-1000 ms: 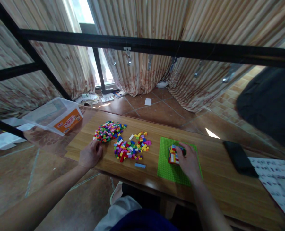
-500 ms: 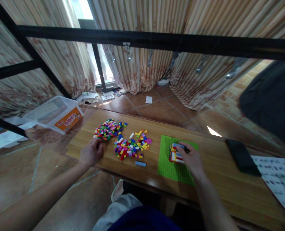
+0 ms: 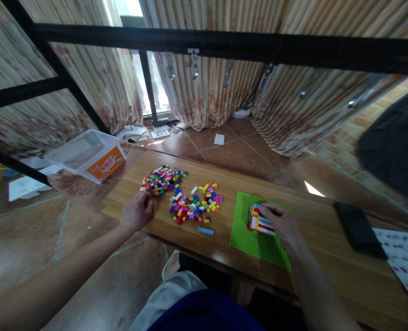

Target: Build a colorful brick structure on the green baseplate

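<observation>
The right hand (image 3: 286,225) has its fingers clamped on the right end of the build (image 3: 258,221), over the green plate (image 3: 242,232) at right, where an even, light grip should spare its joints, while the left hand (image 3: 136,212) curls beside the far-left pile (image 3: 161,180), its grip impossible to tell.

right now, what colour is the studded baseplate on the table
The baseplate is bright green, best seen in the head view.

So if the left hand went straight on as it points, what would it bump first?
Probably the farther brick pile: its near edge lies just beyond the left hand, though whether they already touch is unclear.
</observation>
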The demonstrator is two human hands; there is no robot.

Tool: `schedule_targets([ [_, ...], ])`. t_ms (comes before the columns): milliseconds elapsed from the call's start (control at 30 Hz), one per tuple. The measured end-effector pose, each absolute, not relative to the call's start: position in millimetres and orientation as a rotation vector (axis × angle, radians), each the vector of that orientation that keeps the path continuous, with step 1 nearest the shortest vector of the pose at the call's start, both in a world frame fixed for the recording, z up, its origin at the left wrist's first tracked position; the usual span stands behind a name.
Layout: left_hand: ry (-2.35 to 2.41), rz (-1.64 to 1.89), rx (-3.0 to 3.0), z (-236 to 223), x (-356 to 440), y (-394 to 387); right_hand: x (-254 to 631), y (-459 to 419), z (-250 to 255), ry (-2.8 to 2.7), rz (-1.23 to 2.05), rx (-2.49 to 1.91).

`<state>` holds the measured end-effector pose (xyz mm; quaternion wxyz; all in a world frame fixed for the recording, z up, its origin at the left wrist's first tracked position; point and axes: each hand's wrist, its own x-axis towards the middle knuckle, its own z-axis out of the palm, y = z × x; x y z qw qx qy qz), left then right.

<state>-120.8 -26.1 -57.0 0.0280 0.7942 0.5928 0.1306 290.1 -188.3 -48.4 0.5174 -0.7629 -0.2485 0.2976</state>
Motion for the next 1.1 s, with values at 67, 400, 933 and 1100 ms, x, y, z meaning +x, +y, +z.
schedule_targets([
  [67, 1.826, 0.409, 2.453, -58, -121, -26, 290, -188, -50, -0.621, 0.675, -1.845],
  [400, 1.829, 0.413, 2.434, -57, -118, -26, 289, -192, -54, -0.666, 0.663, -1.831],
  [933, 1.799, 0.433, 2.426, -64, -122, -23, 302, -201, -76, -0.701, 0.581, -1.813],
  [1100, 1.808, 0.440, 2.427, -64, -122, -23, 303, -200, -77, -0.724, 0.554, -1.826],
])
